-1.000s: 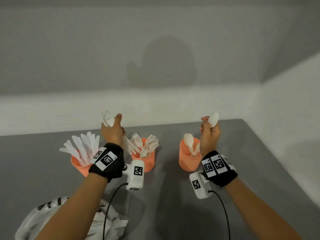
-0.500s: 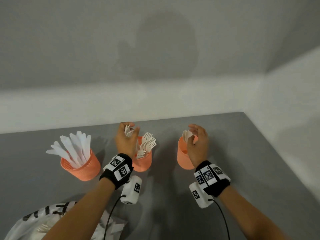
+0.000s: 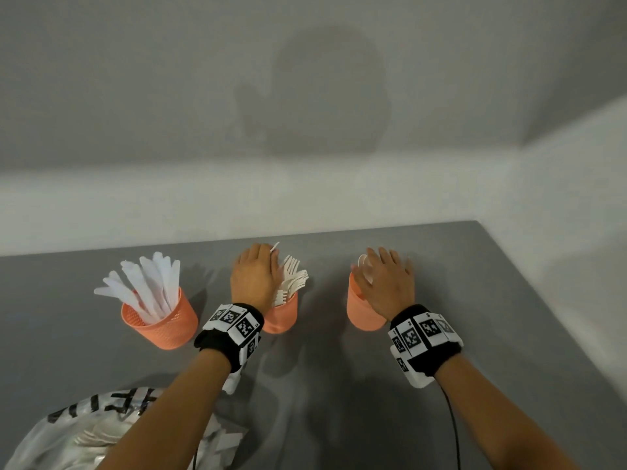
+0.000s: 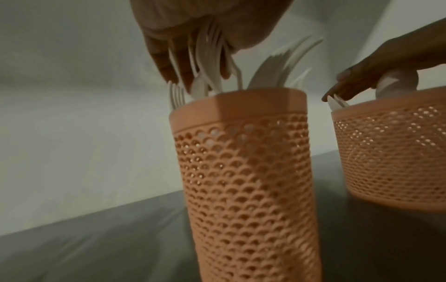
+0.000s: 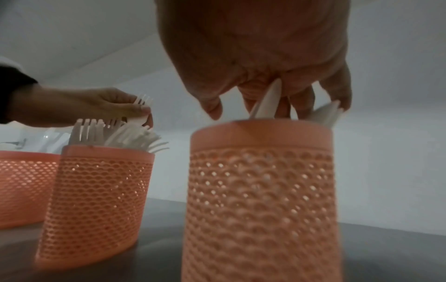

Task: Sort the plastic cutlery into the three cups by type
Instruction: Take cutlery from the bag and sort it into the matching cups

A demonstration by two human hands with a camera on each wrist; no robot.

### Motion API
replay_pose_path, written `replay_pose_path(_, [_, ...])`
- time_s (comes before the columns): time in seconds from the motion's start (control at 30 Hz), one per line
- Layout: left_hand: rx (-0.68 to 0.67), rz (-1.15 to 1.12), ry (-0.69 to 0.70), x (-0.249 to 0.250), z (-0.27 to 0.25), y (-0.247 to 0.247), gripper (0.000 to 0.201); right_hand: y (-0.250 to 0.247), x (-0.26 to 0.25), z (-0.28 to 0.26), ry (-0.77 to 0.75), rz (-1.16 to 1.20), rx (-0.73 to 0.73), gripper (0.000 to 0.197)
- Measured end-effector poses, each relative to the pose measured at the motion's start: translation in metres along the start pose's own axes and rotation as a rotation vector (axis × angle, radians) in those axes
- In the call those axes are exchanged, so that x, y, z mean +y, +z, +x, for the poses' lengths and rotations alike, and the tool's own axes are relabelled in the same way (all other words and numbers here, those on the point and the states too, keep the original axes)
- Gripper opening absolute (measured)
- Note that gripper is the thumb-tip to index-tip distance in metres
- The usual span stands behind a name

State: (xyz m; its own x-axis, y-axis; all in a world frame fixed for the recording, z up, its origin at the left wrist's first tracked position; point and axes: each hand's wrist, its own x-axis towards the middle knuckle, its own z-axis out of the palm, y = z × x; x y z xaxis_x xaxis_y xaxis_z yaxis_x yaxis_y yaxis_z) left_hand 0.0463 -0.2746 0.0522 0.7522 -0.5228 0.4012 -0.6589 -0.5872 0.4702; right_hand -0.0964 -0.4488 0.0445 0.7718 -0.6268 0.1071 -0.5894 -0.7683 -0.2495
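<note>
At the left of the head view we see the knife cup (image 3: pixel 163 320) full, our left hand (image 3: pixel 252 278) pinching a fork (image 5: pixel 141 106) over the fork cup (image 3: pixel 280 315), our right hand (image 3: pixel 385 283) loosely open over spoons (image 5: pixel 266 103) in the spoon cup (image 3: pixel 363 310), and a bag (image 3: pixel 98 432) at lower left apparently holding more.

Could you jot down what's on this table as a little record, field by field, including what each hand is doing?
left cup: knives
middle cup: forks
right cup: spoons
left hand: over the middle cup, pinching a fork
right hand: over the right cup, fingers straight down among the spoons
bag: near left on the table, white cutlery inside
</note>
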Motion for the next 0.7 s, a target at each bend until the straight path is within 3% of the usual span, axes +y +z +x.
replay_pose_path(0.1, [-0.129, 0.065, -0.018, 0.001, -0.005, 0.004, 0.053, 0.005, 0.011, 0.001, 0.009, 0.021, -0.049, 0.072])
replay_pose_path(0.17, [-0.176, 0.039, -0.009, 0.0, -0.007, 0.007, 0.053, 0.005, 0.014, 0.002, 0.012, 0.003, -0.065, 0.076])
replay_pose_path(0.23, [-0.17, -0.044, -0.038, 0.001, -0.007, 0.008, 0.042, 0.005, 0.014, 0.0, -0.007, -0.016, -0.037, 0.076])
replay_pose_path(0.37, [-0.149, -0.173, -0.047, 0.002, -0.009, 0.004, 0.038, 0.004, 0.003, -0.003, -0.069, 0.006, 0.084, 0.08])
replay_pose_path(0.5, [-0.183, -0.104, -0.035, 0.01, -0.016, 0.002, 0.071, 0.007, -0.01, -0.006, -0.061, -0.098, -0.107, 0.103])
replay_pose_path(0.6, [-0.299, 0.093, -0.036, 0.01, -0.012, 0.006, 0.08, 0.014, -0.005, -0.006, -0.124, -0.156, -0.1, 0.093])
replay_pose_path(0.7, [-0.373, 0.069, -0.133, 0.016, -0.005, 0.003, 0.084, 0.008, 0.004, -0.003, -0.143, -0.208, -0.126, 0.089])
